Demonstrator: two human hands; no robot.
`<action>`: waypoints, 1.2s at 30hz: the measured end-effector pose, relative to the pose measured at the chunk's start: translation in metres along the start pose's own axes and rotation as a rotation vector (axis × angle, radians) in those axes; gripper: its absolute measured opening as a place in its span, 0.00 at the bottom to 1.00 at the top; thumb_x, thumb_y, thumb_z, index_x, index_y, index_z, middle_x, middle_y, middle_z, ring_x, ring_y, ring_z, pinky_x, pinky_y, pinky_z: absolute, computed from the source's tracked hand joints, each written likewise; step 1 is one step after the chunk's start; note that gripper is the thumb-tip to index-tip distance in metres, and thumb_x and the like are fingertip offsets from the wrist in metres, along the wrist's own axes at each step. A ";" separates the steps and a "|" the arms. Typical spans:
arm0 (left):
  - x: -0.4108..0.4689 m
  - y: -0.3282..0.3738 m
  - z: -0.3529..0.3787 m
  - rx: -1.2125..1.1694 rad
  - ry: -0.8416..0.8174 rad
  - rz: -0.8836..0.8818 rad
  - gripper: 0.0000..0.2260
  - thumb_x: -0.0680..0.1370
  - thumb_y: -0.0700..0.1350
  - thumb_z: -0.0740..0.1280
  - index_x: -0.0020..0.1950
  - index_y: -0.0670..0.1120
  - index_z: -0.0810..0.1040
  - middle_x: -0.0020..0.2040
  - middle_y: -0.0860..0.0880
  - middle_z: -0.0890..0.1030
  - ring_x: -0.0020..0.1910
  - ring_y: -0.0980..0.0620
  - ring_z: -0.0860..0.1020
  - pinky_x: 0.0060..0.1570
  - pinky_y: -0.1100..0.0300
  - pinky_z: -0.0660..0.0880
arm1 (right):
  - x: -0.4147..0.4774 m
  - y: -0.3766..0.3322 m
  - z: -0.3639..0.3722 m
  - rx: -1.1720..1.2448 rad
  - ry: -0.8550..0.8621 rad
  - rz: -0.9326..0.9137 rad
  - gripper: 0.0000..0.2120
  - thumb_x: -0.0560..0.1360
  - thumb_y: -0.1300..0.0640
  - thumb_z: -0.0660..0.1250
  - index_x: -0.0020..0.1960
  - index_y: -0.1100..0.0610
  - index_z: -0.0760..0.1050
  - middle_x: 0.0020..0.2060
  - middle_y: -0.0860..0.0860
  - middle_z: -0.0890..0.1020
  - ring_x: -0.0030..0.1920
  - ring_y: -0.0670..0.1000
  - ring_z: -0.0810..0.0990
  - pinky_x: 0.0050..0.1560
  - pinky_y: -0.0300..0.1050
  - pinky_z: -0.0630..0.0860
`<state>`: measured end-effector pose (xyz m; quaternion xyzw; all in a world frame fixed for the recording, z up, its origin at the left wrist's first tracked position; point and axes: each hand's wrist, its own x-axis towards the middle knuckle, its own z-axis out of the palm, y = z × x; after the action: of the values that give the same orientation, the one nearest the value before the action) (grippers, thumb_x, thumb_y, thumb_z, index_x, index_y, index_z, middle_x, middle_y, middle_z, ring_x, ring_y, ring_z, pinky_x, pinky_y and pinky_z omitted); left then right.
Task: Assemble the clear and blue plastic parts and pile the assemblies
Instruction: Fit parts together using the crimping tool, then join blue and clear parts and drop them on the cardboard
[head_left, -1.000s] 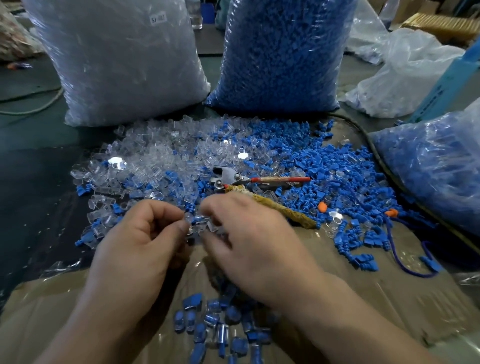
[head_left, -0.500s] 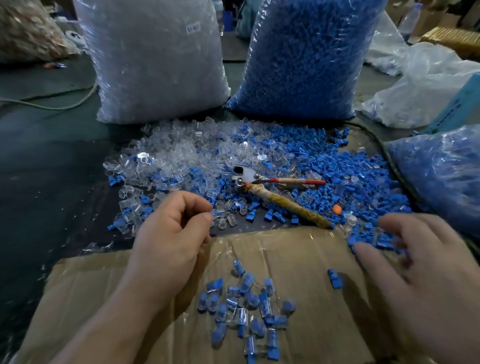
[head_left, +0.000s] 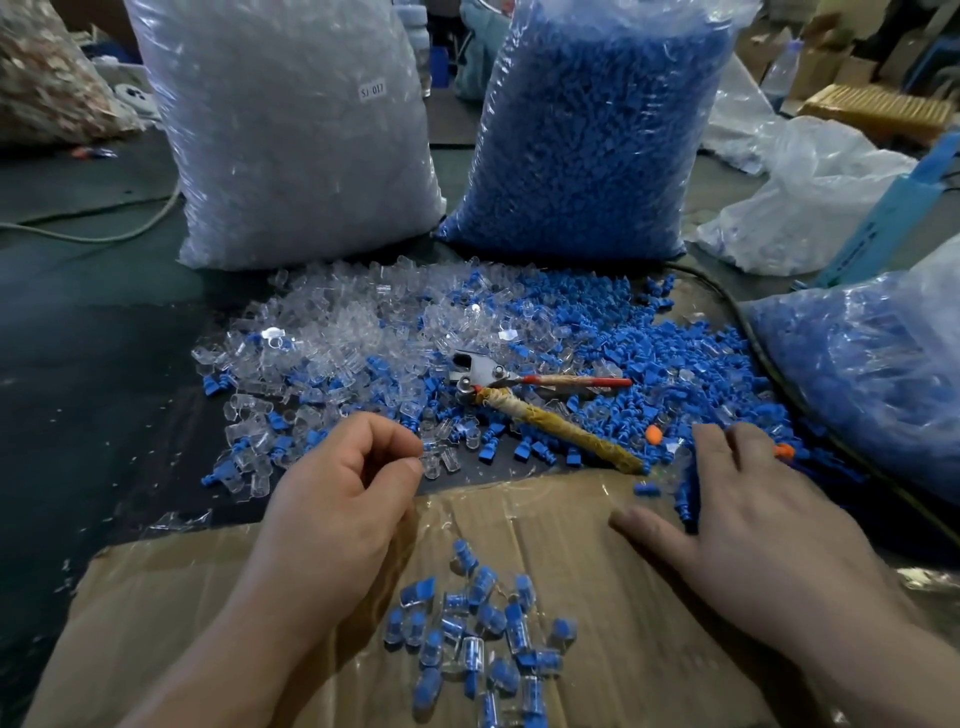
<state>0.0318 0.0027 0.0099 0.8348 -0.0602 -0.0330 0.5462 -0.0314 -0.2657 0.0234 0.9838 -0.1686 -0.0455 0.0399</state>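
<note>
Clear part (head_left: 430, 450) pinched between left hand (head_left: 345, 499) thumb and forefinger; right hand (head_left: 737, 519), fingers spread, rests on blue parts (head_left: 670, 358).

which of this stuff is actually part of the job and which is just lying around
Job: loose clear parts, loose blue parts, pile of assemblies on the cardboard, clear-part sack, blue-part sack.
Lying about: pliers, orange bits, pale cable, crumpled plastic bags.

Left hand (head_left: 343, 493): fingers curled, thumb near forefinger, hold unclear | Right hand (head_left: 753, 519): palm down, fingers straight, spread, apart from left
</note>
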 end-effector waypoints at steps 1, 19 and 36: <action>0.000 0.000 0.000 0.003 -0.005 0.000 0.15 0.79 0.43 0.69 0.45 0.66 0.77 0.35 0.49 0.83 0.25 0.57 0.75 0.25 0.66 0.74 | 0.006 0.000 0.001 -0.022 0.026 -0.032 0.53 0.62 0.18 0.35 0.77 0.51 0.46 0.73 0.52 0.56 0.70 0.52 0.68 0.58 0.46 0.74; -0.001 0.001 0.003 0.055 -0.027 0.007 0.10 0.80 0.43 0.68 0.43 0.59 0.78 0.34 0.51 0.82 0.23 0.58 0.74 0.22 0.69 0.71 | 0.006 -0.037 0.005 0.071 0.211 -0.453 0.26 0.75 0.28 0.46 0.46 0.45 0.73 0.43 0.43 0.73 0.35 0.45 0.73 0.28 0.40 0.71; 0.001 -0.002 0.006 0.143 -0.021 -0.005 0.06 0.79 0.47 0.68 0.43 0.58 0.79 0.36 0.56 0.83 0.28 0.53 0.78 0.24 0.68 0.73 | 0.050 -0.058 -0.006 0.304 0.385 -0.544 0.25 0.77 0.34 0.51 0.57 0.50 0.76 0.50 0.47 0.74 0.49 0.48 0.72 0.48 0.47 0.73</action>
<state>0.0322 -0.0024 0.0058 0.8715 -0.0660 -0.0389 0.4844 0.0356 -0.2274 0.0204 0.9780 0.1048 0.1570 -0.0892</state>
